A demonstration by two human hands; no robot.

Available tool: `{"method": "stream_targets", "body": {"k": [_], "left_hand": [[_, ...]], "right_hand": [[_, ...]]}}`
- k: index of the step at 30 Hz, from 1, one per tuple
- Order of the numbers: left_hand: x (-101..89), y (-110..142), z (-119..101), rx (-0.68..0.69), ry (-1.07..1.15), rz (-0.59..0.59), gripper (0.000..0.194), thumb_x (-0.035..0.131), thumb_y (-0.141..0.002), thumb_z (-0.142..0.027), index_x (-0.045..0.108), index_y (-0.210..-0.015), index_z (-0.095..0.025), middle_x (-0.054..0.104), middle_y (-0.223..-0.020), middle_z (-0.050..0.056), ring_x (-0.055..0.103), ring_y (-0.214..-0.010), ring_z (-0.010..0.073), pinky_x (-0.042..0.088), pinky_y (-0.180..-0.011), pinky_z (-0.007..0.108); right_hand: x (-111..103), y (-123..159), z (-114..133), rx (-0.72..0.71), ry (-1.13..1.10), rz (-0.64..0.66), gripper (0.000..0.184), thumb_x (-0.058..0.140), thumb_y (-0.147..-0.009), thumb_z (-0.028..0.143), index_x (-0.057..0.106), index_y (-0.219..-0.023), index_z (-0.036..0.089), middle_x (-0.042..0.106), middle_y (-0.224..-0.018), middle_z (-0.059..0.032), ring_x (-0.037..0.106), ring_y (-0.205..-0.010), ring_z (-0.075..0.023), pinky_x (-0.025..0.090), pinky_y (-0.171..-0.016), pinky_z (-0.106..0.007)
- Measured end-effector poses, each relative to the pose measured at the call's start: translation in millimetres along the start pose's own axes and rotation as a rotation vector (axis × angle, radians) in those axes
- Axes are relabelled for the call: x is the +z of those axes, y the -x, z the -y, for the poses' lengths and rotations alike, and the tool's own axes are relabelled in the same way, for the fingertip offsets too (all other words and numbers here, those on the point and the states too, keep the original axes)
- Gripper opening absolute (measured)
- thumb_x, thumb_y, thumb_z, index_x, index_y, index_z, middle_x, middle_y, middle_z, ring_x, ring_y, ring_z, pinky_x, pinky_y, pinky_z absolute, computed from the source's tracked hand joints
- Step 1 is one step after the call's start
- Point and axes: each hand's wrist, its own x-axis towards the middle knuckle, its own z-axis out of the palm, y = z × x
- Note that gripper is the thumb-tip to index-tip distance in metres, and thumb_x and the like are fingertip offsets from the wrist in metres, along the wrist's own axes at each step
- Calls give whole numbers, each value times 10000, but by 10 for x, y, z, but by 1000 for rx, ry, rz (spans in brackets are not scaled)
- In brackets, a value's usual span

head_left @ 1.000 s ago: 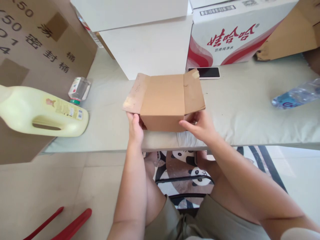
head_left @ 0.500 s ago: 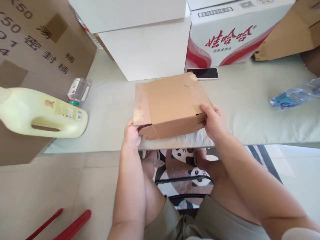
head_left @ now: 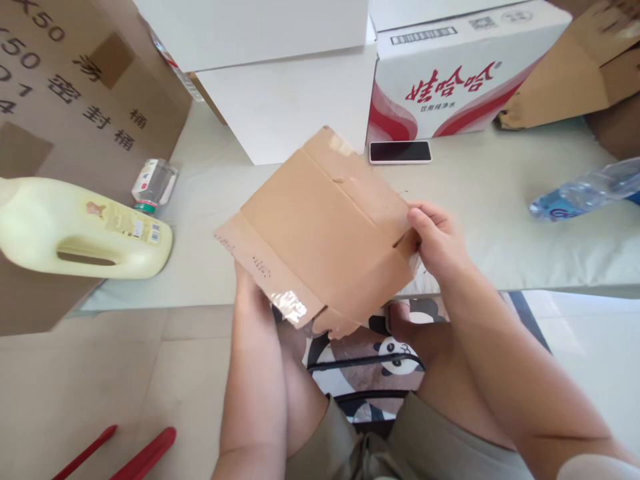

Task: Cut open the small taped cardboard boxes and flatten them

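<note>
A small brown cardboard box (head_left: 320, 227) is tilted up over the front edge of the covered table, turned at an angle, its flaps spread out. Shiny tape sticks to its lower left flap, and a lower corner is torn. My right hand (head_left: 439, 240) pinches the box's right corner, thumb on top. Reaching in from below, my left hand (head_left: 247, 280) goes under the left flap; its fingers are hidden behind the cardboard.
A phone (head_left: 400, 152) lies in front of the white and red carton (head_left: 450, 100), beside white boxes (head_left: 290, 100). At left are a yellow jug (head_left: 85, 230), a small clear bottle (head_left: 155, 183) and a big carton (head_left: 100, 80). A water bottle (head_left: 575, 197) lies right.
The cardboard box has been turned and tipped, so its left side has swung down toward me. My left hand has gone from the box's front left corner to beneath its flap.
</note>
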Motion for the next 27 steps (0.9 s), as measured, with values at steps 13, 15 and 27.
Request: {"method": "stream_targets", "body": {"k": [13,15,27], "left_hand": [[223,117,-284,94,153,-42,460,647,-782,-658,714,-1011,-265,753,-1106,107,624,-1267,308,546,-1019,404],[245,136,-305,57,223,-9,516,580,-809,-699,712,-1034,-254,749,-1135,117,624,-1274,312,552,-1013,416],[280,93,-283,-219,457,-246,174,734,-754,-290,741,-896,-190,784,-942,75,739,-868,243,588,-993,433]], "right_hand": [[126,-75,-146,216,-146,156,377,737,-719,551,603,-848,222,595,-679,23,508,-552,-114,407,-503,-251],[178,-48,-95,263,-213,151,433,773,-668,573,520,-696,223,475,-541,62,388,-458,-83,316,-439,-231],[300,174,163,373,-253,305,546,849,-560,640,514,-524,210,417,-392,52,369,-350,-83,266,-391,-251]]}}
